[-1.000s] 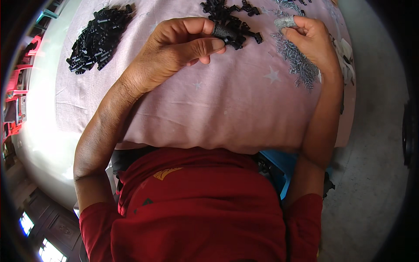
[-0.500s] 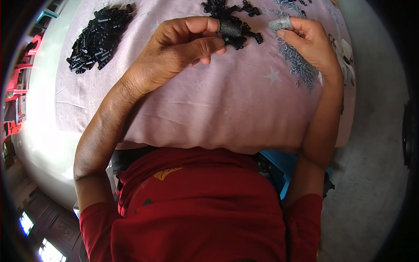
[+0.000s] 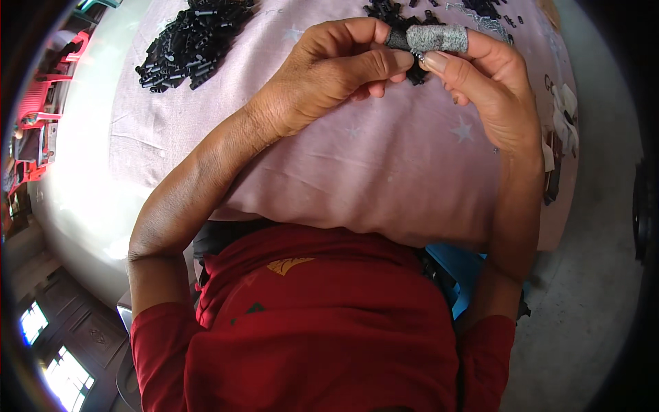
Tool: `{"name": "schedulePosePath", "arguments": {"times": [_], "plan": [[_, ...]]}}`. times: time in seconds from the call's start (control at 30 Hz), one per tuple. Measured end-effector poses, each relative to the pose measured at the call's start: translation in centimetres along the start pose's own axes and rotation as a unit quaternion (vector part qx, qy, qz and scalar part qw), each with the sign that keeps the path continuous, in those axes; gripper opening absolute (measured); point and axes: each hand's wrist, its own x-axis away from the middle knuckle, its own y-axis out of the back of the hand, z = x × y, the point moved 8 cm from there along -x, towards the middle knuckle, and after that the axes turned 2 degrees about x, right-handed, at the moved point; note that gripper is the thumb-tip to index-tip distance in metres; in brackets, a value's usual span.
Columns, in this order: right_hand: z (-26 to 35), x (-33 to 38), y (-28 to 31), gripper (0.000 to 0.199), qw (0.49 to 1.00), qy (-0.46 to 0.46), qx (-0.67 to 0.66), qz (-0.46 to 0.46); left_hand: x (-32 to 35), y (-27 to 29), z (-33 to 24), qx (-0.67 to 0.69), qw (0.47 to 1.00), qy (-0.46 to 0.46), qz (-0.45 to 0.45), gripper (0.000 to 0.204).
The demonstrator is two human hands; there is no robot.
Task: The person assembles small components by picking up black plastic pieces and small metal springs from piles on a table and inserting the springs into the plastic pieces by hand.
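Note:
Above the table, my left hand [image 3: 336, 72] and my right hand [image 3: 498, 79] meet fingertip to fingertip. The left index finger wears a dark fabric sleeve [image 3: 397, 38], and a grey fabric sleeve [image 3: 438, 38] covers the right index finger. Closed in a pinch, the left hand holds a small black part [image 3: 414, 71], mostly hidden by its fingers. Between the right thumb and index finger is a tiny silvery metal piece [image 3: 418, 57], touching or close to the black part; its exact kind is too small to tell. Behind the hands lies a cluster of black parts [image 3: 384, 9].
A large heap of black plastic parts [image 3: 195, 44] covers the far left of the pink tablecloth [image 3: 364, 172]. More dark parts [image 3: 484, 8] lie at the far right, with small grey pieces [image 3: 491, 26] beside them. White cloth-like items [image 3: 565, 110] sit along the right edge.
My right hand has moved from over the grey pile leftward to meet my left hand, bringing a tiny metal piece. The whole view has shifted slightly.

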Motion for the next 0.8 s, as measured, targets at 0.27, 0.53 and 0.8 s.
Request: {"name": "schedulePosePath", "arguments": {"times": [0.27,0.53,0.8], "plan": [[-0.1,-0.2,-0.6,0.021,0.999,0.0,-0.01,-0.04,0.0,0.8,0.5,0.066,0.997,0.02,-0.031,0.014],[-0.2,-0.1,-1.2,0.023,0.998,-0.013,-0.043,-0.032,0.0,0.9,0.4,0.076,0.997,0.013,-0.031,0.017],[0.1,0.0,-0.9,0.023,0.999,0.007,-0.015,-0.044,0.1,0.8,0.9,0.11,0.992,0.048,-0.025,0.019]]}}
